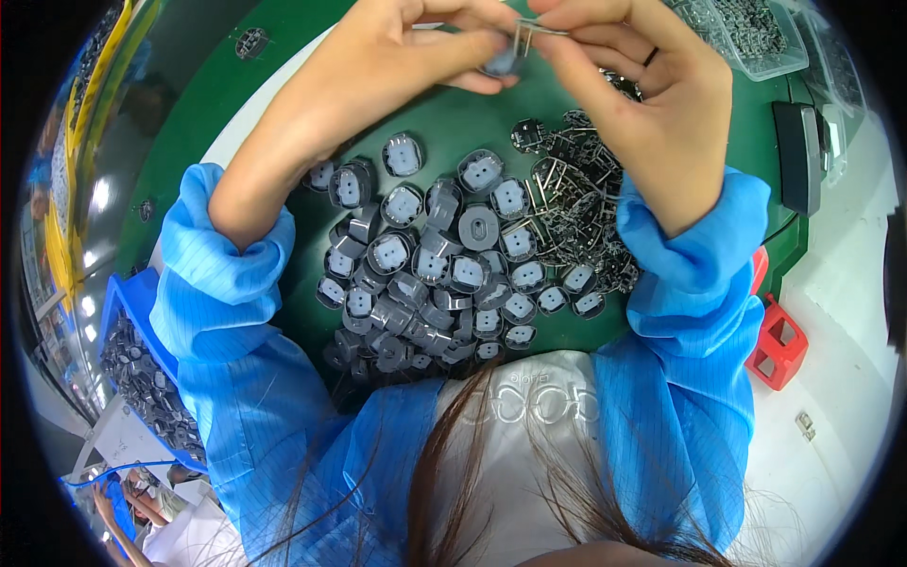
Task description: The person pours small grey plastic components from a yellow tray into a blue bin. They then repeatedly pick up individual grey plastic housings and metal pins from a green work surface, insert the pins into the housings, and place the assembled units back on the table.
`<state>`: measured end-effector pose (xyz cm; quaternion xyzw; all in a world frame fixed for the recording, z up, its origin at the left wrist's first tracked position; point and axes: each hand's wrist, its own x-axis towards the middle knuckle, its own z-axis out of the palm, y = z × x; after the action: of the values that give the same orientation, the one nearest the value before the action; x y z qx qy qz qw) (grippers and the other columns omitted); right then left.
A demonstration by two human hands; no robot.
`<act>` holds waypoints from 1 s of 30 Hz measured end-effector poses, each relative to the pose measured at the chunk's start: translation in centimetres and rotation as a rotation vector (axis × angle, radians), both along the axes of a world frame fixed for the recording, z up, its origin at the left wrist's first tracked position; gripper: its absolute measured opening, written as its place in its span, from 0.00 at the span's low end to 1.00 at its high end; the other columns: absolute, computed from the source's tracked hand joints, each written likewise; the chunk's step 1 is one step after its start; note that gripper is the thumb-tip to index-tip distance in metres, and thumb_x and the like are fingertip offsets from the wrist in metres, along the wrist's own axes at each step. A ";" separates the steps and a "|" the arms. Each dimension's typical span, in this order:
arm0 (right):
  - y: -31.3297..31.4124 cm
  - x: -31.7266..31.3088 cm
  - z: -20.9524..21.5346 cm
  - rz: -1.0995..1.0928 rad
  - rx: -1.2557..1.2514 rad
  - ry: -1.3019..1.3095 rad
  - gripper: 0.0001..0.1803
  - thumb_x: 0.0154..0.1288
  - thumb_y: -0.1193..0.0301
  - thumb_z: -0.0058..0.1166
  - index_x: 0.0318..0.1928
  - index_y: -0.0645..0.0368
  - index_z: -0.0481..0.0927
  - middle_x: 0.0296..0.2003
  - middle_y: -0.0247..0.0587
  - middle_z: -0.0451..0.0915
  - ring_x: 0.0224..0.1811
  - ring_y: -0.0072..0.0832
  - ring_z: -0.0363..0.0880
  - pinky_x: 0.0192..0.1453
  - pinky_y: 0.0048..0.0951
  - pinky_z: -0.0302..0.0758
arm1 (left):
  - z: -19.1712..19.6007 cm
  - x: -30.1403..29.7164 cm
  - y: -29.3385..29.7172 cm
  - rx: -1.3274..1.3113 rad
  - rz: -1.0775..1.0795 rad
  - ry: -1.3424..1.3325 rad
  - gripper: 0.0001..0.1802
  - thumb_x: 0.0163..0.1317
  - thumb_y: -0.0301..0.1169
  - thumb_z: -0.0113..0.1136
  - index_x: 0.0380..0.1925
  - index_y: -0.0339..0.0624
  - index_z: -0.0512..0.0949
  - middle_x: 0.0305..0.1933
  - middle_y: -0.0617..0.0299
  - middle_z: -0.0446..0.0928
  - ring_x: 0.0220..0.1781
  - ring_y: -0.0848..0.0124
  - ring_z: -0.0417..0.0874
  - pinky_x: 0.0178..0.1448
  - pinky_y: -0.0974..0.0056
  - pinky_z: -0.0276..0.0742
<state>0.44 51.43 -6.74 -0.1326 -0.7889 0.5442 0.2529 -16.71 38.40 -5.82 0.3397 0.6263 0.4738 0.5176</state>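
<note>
While left hand (406, 45) is pinching rounded grey plastic housing (502, 63), right hand (661, 94) pronged metal part (542, 28), blue plastic bin (142, 300) is holding dark pieces (146, 378).

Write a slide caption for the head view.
Left hand holding a gray part, right hand a pronged part, above heaps of gray housings and pronged boards on a green table.

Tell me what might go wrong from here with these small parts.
The piece with metal pins is pinched by the fingertips of the right hand, so it could slip or its thin pins might bend.

The heap of grey caps lies right beside the heap of pinned pieces, so they may get mixed.

Loose hair hangs close by and might catch.
</note>
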 end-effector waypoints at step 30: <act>0.2 -0.4 1.2 -0.010 0.401 0.097 0.07 0.58 0.82 0.71 0.38 0.65 0.89 0.36 0.45 0.88 0.36 0.29 0.88 0.39 0.25 0.83 | -1.4 0.5 -1.3 0.248 -0.023 0.198 0.20 0.63 0.14 0.67 0.56 0.26 0.79 0.52 0.50 0.85 0.53 0.66 0.89 0.59 0.67 0.86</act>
<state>-0.01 51.67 -5.55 -0.0569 -0.8677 0.3806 0.3147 -16.26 37.09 -7.18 0.4530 0.6070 0.5059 0.4129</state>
